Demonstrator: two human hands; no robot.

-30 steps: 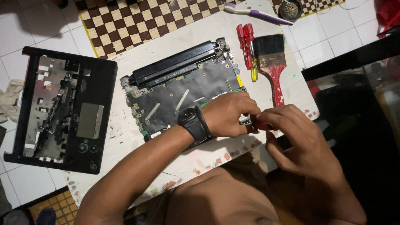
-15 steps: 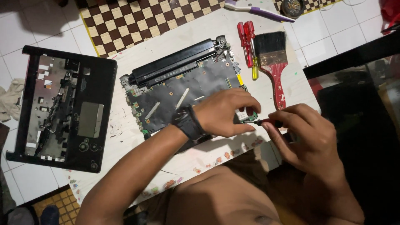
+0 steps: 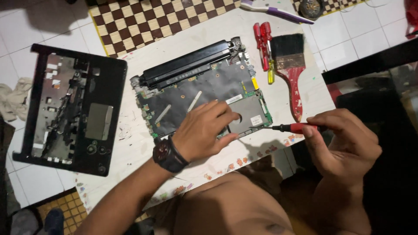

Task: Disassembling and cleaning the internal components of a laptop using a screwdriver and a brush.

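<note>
An opened laptop base (image 3: 196,87) lies on a white board (image 3: 139,148), its circuit board bare and a black battery bar along its far edge. My left hand (image 3: 204,130), a black watch on its wrist, rests flat on the near part of the circuit board with fingers spread. My right hand (image 3: 344,141) grips a red-handled screwdriver (image 3: 283,128) to the right. Its thin tip points left and touches the laptop's near right corner.
The removed black palm-rest cover (image 3: 65,109) lies upside down at the left. Two red screwdrivers (image 3: 263,41) and a red-handled paintbrush (image 3: 291,69) lie right of the laptop. A checkered mat (image 3: 152,19) is beyond, a purple-handled tool (image 3: 278,13) at the top, a rag (image 3: 13,100) at far left.
My hands have drawn apart. The left hand has slid left off the laptop's right corner and flattened; the right hand has pulled back to the right, so the screwdriver shaft now shows.
</note>
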